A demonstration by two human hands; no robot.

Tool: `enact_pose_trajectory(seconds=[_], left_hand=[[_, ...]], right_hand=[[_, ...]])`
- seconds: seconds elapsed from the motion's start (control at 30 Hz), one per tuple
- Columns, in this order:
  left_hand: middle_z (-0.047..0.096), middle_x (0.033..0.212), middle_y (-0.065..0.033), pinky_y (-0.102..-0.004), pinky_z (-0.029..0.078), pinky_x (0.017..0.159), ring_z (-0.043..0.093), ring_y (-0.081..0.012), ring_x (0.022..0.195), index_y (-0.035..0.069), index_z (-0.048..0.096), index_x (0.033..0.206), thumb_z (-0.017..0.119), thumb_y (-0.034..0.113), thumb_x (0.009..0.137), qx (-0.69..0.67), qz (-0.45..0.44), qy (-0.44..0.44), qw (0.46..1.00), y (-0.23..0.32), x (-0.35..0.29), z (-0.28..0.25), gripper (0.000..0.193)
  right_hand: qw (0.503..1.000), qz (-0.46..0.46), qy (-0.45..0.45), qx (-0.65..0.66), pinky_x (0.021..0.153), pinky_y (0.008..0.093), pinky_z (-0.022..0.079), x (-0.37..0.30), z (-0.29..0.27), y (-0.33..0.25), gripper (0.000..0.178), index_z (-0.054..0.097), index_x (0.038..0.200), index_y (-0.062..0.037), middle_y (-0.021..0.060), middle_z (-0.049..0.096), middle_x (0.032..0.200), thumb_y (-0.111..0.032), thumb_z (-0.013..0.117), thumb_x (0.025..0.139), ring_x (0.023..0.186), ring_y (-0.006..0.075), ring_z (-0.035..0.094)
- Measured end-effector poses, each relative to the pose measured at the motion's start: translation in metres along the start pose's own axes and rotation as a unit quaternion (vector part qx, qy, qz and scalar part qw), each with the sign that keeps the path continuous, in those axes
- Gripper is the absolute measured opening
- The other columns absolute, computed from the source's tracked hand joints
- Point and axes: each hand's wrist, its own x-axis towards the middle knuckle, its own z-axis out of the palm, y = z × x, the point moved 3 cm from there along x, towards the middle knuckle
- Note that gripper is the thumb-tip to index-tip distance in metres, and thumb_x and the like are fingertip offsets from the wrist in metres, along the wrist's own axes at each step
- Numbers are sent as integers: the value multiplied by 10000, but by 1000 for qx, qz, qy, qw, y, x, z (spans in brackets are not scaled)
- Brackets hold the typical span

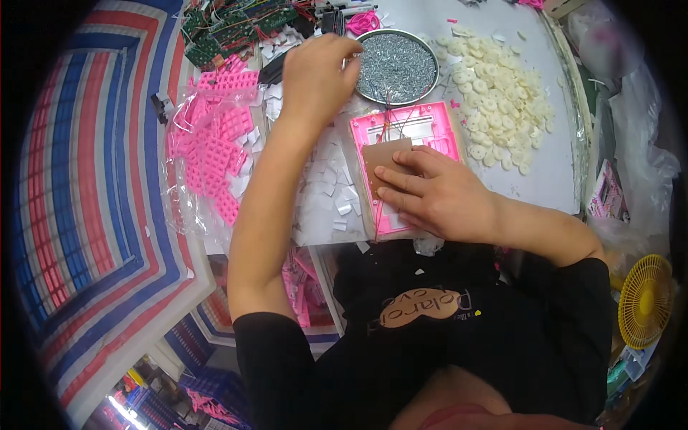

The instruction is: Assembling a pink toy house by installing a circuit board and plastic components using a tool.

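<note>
A pink plastic housing (438, 118) lies on the table in front of me, with thin wires running from its far part. My right hand (437, 190) rests on it, fingers stretched flat over a brown board (383, 156) set inside the housing. My left hand (319, 75) is at the left rim of a round tray (396, 102) full of small silvery screws (398, 66). Its thumb and fingers are bent toward each other; anything between them is too small to make out.
Right of the tray spreads a pile of cream-coloured round discs (502, 100). Pink keypad pieces (218, 147) in clear plastic lie at the left, with green circuit boards (236, 32) behind them. White paper bits (333, 172) are scattered nearby. A yellow fan (645, 301) stands at the right.
</note>
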Motion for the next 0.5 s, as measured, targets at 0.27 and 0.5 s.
enact_pose_trajectory(seconds=[0.27, 0.5], left_hand=[[680, 958, -9, -469, 413, 924, 625, -242, 1012, 137, 726, 912, 704, 248, 862, 139, 108, -185, 967, 9, 39, 53, 124], [723, 913, -103, -502, 462, 822, 699, -287, 906, 103, 716, 929, 568, 292, 958, 217, 55, -106, 969, -12, 52, 37, 242]], right_hand=[[1000, 8, 22, -20, 1070, 466, 450, -4, 1, -5, 492, 636, 1280, -64, 113, 574, 1402, -196, 732, 816, 1237, 337, 542], [999, 10, 1, -38, 1102, 442, 426, 0, -3, -10, 519, 621, 1298, -54, 107, 559, 1412, -171, 711, 801, 1269, 334, 515]])
